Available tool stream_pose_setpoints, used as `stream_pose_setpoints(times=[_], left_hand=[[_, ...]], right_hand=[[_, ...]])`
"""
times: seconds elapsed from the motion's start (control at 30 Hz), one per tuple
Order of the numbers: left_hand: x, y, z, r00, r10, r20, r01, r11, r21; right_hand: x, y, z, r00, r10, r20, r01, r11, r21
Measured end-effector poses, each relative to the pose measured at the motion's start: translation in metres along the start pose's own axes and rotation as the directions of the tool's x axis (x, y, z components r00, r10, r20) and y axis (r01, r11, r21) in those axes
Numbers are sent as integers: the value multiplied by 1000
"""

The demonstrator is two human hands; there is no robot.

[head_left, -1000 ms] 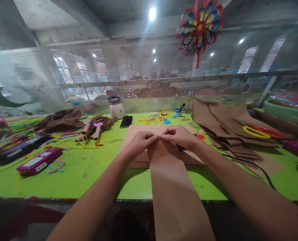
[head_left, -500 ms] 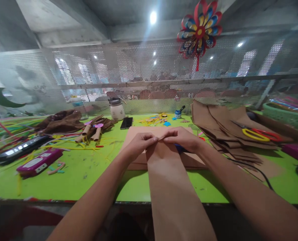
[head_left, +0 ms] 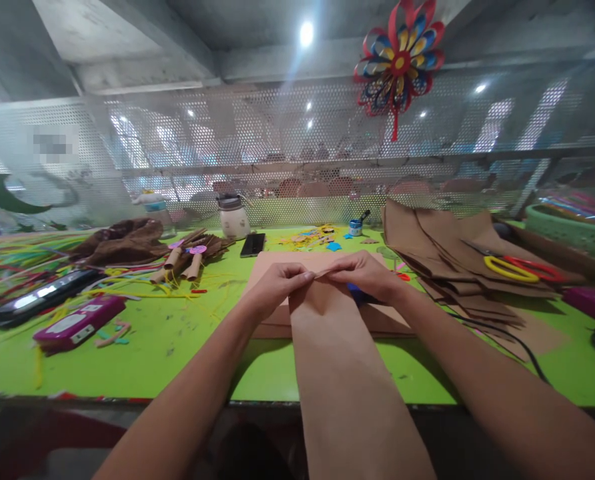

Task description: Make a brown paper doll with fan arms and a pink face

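There they were, left arm (head_left: 197, 377) and right arm (head_left: 477, 363), both bare, slanting forward and inward from the lower corners! Dead centre, the left hand (head_left: 277, 287) sat just beside the right hand (head_left: 370, 277), backs facing up, fingers curled in. And what a tight pinch from each, thumb against forefinger, the tips almost meeting!

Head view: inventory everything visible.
Paper strip: one, brown, centre foreground
Paper sheets: several, light brown, beneath strip
Paper stack: one, brown, right
Scissors: count unclear, yellow and red handles, on stack
Phone: one, black, back centre
Bottle: one, white, beside phone
Pot: one, blue, back
Socket block: one, purple, left
Tubes: several, brown, left
Basket: one, green, far right
Scraps: many, multicoloured, behind sheets
Flower ornament: one, multicoloured, above
Table: one, green, foreground
Left hand, right hand: two, bare, pinching strip
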State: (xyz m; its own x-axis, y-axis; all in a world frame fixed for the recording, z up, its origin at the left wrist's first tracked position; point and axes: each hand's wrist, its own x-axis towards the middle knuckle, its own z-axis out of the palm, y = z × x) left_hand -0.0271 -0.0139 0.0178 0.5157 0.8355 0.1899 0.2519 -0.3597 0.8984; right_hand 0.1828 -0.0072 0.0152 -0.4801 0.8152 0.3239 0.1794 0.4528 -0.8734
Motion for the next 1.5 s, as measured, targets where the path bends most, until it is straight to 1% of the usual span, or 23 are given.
stream_pose_setpoints(times=[0.1, 0.23, 0.3, 0.37, 0.4, 0.57, 0.63, 0.73, 0.9, 1.13, 1.2, 1.27, 1.33, 1.5], left_hand=[[0, -1, -1, 1000, 6, -20, -6, 1000, 25], [1, -4, -2, 999, 13, -49, -11, 999, 44], [1, -5, -2, 998, 18, -53, -14, 998, 69], [2, -5, -2, 999, 23, -46, -18, 993, 115], [2, -5, -1, 999, 29, -43, -23, 990, 142], [3, 0, 2, 993, 112, -44, -95, 956, 277], [3, 2, 3, 991, 127, -45, -106, 941, 321], [3, 4, 4, 992, 115, -44, -92, 931, 354], [2, 4, 5, 997, 74, -12, -66, 937, 343], [2, 4, 3, 997, 70, 25, -75, 937, 340], [2, 4, 4, 997, 67, 38, -76, 940, 332], [2, 4, 4, 997, 68, 43, -78, 937, 340], [2, 4, 5, 997, 69, 42, -80, 934, 348], [2, 2, 4, 997, 60, 48, -72, 947, 314]], right_hand=[[-1, -1, -9, 999, 33, 40, -33, 999, -15], [-4, -1, -22, 992, 122, 39, -125, 989, 83], [-5, -3, -24, 989, 139, 44, -144, 980, 138], [-5, -7, -20, 989, 143, 37, -147, 973, 179], [-5, -8, -16, 989, 144, 27, -147, 974, 171], [-3, -14, 4, 995, 100, -30, -101, 994, -39], [-2, -14, 6, 992, 113, -62, -115, 992, -44], [-2, -14, 5, 987, 138, -88, -140, 990, -25], [-2, -12, 3, 987, 134, -91, -136, 991, -12], [-3, -11, 0, 982, 161, -98, -161, 987, 0], [-4, -12, -1, 982, 172, -71, -172, 985, 14], [-4, -12, 0, 983, 183, -20, -182, 982, 43], [-3, -11, 2, 984, 180, 0, -179, 982, 54], [-1, -8, 6, 985, 137, -108, -135, 991, 20]])
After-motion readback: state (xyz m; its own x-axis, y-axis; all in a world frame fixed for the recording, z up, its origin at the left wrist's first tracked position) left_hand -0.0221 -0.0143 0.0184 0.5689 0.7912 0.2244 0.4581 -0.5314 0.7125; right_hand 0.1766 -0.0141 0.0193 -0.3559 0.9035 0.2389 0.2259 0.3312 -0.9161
